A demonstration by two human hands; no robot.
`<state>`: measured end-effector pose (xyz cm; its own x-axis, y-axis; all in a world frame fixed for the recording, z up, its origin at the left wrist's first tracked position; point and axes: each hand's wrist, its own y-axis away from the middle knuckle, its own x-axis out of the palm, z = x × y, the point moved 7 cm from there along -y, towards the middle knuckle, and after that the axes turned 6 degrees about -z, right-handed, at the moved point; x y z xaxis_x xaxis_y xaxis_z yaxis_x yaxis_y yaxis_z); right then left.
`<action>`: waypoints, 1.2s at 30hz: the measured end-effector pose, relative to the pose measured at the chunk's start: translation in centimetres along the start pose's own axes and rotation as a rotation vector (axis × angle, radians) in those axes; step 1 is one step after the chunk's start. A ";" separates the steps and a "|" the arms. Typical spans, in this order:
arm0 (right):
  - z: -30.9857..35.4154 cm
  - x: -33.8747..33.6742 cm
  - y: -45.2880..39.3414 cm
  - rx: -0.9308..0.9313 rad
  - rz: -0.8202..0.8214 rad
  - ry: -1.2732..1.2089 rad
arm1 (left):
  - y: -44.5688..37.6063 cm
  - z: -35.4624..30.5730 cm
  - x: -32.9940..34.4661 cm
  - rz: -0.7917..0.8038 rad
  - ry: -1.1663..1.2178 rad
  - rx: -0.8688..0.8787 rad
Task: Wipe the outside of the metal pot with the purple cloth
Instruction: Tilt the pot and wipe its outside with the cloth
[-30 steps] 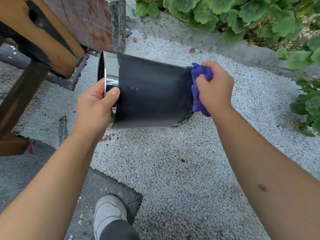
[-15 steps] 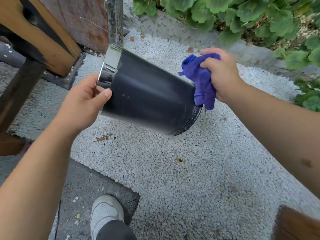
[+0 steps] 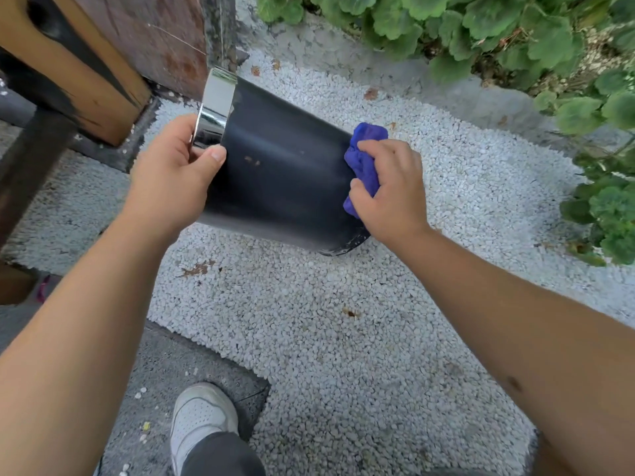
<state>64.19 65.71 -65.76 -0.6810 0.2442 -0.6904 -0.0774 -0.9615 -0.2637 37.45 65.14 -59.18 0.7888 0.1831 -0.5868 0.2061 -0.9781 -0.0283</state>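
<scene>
A tall metal pot [image 3: 281,170] with a dark wall and a shiny rim band lies tilted in the air, rim up and to the left, base down and to the right. My left hand [image 3: 171,173] grips its rim end, thumb across the dark wall. My right hand [image 3: 388,187] presses a bunched purple cloth [image 3: 364,159] against the pot's side close to the base. A few small brown specks mark the wall near the middle. The pot's inside and base are hidden.
White gravel [image 3: 326,321] covers the ground below. A wooden beam [image 3: 68,56] and a rusty metal panel [image 3: 154,36] stand at the upper left. Green plants [image 3: 481,25] line the top and right. My white shoe [image 3: 199,417] rests on a dark slab.
The right hand came down from the top of the base end onto the pot's side with the cloth. The pot tilted further, its base lower and to the right.
</scene>
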 end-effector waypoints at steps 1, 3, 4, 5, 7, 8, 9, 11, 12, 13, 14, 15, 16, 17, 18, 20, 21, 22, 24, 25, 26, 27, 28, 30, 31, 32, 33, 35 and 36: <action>0.1 0.2 0.5 0.005 -0.028 0.003 | 0.0 -0.1 0.1 0.002 0.023 -0.004; 0.1 0.5 1.6 0.031 -0.101 -0.021 | 0.1 -0.1 0.2 0.018 0.079 -0.018; 0.0 0.6 2.2 0.059 -0.129 -0.037 | 0.3 -0.1 0.3 0.020 0.099 -0.021; -0.2 0.9 3.0 0.093 -0.139 -0.056 | 0.4 -0.1 0.3 0.018 0.105 -0.020; -0.6 1.7 4.7 0.155 -0.105 -0.099 | 0.4 0.1 0.3 0.000 0.072 -0.014; -0.7 2.1 5.6 0.176 -0.075 -0.113 | 0.4 0.2 0.2 -0.007 0.044 -0.018; -0.6 2.5 6.4 0.186 -0.051 -0.119 | 0.3 0.3 0.1 -0.014 0.033 -0.021; -0.7 2.8 7.2 0.200 -0.049 -0.125 | 0.3 0.4 0.0 -0.017 0.035 -0.026; -0.8 2.9 7.2 0.225 -0.066 -0.142 | 0.5 0.5 0.0 -0.029 0.043 -0.026; -1.0 2.9 7.0 0.270 -0.089 -0.178 | 0.7 0.7 -0.2 -0.058 0.066 -0.024; -1.2 2.9 6.8 0.331 -0.110 -0.226 | 1.0 1.2 -0.5 -0.094 0.101 -0.040; -1.4 2.8 6.5 0.389 -0.120 -0.276 | 1.3 1.9 -0.6 -0.125 0.123 -0.067; -1.6 2.8 6.2 0.426 -0.124 -0.310 | 1.7 2.5 -0.7 -0.141 0.077 -0.083; -1.6 2.6 5.9 0.436 -0.124 -0.319 | 2.1 3.0 -0.7 -0.130 -0.013 -0.091; -1.6 2.3 5.6 0.430 -0.121 -0.318 | 2.4 3.5 -0.5 -0.117 -0.094 -0.098; -1.8 1.9 4.7 0.442 -0.112 -0.344 | 2.8 3.9 -0.4 -0.109 -0.109 -0.103; -2.0 1.9 4.2 0.466 -0.096 -0.371 | 2.8 3.6 -0.7 -0.120 -0.091 -0.086; -2.1 1.9 3.6 0.489 -0.079 -0.394 | 2.6 2.7 -1.1 -0.131 -0.082 -0.060; -2.1 2.0 2.2 0.509 -0.044 -0.410 | 1.5 1.2 -2.3 -0.178 -0.112 -0.022; -2.0 2.1 1.5 0.520 -0.024 -0.419 | 0.9 0.6 -2.9 -0.203 -0.156 -0.009; -1.9 2.4 1.1 0.530 -0.002 -0.426 | 0.4 0.2 -3.5 -0.211 -0.201 -0.004; -1.8 2.7 0.8 0.536 0.017 -0.427 | 0.0 0.2 -3.7 -0.198 -0.218 -0.008; -1.8 3.2 0.7 0.538 0.035 -0.424 | -0.3 0.4 -3.6 -0.156 -0.210 -0.013; -2.3 4.1 0.9 0.551 0.074 -0.417 | -0.5 1.0 -2.7 -0.029 -0.154 -0.008; -2.6 4.4 0.9 0.559 0.086 -0.410 | -0.3 1.1 -2.2 0.051 -0.106 0.022; -3.0 4.5 0.8 0.565 0.091 -0.399 | 0.0 1.1 -1.9 0.128 -0.070 0.082; -3.2 4.5 0.6 0.568 0.094 -0.394 | 0.4 1.2 -1.8 0.183 -0.072 0.150; -3.5 4.6 0.1 0.574 0.116 -0.385 | 1.1 2.3 -1.7 0.217 -0.116 0.206; -3.6 4.7 -0.1 0.562 0.128 -0.381 | 1.5 2.9 -1.6 0.212 -0.113 0.191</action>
<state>63.61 67.44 -71.38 -0.9102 0.1620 -0.3811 -0.2753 -0.9243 0.2645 34.85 63.15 -60.64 0.7312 -0.0284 -0.6816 -0.0773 -0.9962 -0.0413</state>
